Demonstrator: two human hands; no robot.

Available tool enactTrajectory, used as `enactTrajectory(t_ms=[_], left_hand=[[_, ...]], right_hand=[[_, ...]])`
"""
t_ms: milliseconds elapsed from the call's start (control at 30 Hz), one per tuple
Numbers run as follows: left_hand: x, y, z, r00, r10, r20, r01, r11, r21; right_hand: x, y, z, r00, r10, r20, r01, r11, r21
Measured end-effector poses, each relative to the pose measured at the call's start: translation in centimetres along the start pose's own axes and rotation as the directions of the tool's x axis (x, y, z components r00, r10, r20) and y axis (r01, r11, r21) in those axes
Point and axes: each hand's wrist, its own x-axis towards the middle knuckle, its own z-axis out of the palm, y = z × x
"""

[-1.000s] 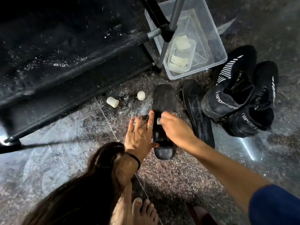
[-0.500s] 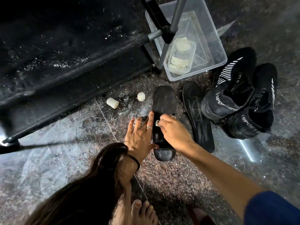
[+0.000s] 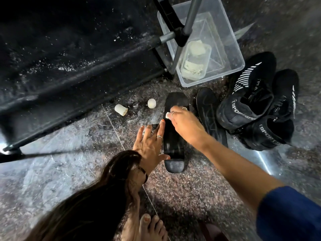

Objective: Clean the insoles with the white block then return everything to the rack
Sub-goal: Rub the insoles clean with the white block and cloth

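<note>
A black insole (image 3: 175,101) lies lengthwise on the stone floor in the middle. My right hand (image 3: 185,124) presses a small white block (image 3: 167,115) onto its upper half, fingers closed around the block. My left hand (image 3: 150,145) lies flat and spread along the insole's left edge, thumb on its heel end, holding it down. A second black insole (image 3: 207,108) rests just to the right. The black rack (image 3: 69,66) fills the upper left.
Two black sport shoes (image 3: 257,108) sit at the right. A clear plastic tub (image 3: 231,49) with a small container of white pieces stands behind the insoles, under a rack leg. Two loose white pieces (image 3: 121,109) lie on the floor left of the insole. My bare foot (image 3: 151,226) is at the bottom.
My right hand has slid the white block up the insole toward its toe end. The left hand has stayed flat beside the insole.
</note>
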Motion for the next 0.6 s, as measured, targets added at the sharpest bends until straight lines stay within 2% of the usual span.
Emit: enactTrajectory(t_ms=[67,167,233,367,500,600], left_hand=[[0.0,0.0,0.0,1.000,-0.003,-0.005,0.003,1.000,-0.010],[0.0,-0.1,0.1,1.000,0.001,-0.015,-0.001,1.000,-0.008],[-0.1,-0.2,0.0,1.000,0.002,-0.019,-0.002,1.000,-0.003],[-0.1,-0.2,0.0,1.000,0.016,-0.015,-0.016,1.000,0.011],[-0.1,0.0,-0.3,1.000,0.021,-0.016,-0.021,1.000,-0.020],[-0.1,0.2,-0.3,1.000,0.014,-0.013,-0.014,1.000,-0.025]], right_hand=[[1.5,0.9,-0.3,1.000,0.021,-0.018,-0.021,1.000,0.006],[3.5,1.5,-1.2,0.968,0.220,-0.122,-0.212,0.974,0.077],[3.5,1.0,-1.0,0.951,0.275,-0.141,-0.257,0.957,0.132],[-0.5,-0.8,0.5,0.966,0.242,-0.091,-0.226,0.961,0.157],[-5.6,-1.3,2.2,0.996,0.081,0.027,-0.083,0.990,0.112],[-4.0,-0.1,1.8,0.995,0.094,0.017,-0.095,0.993,0.076]])
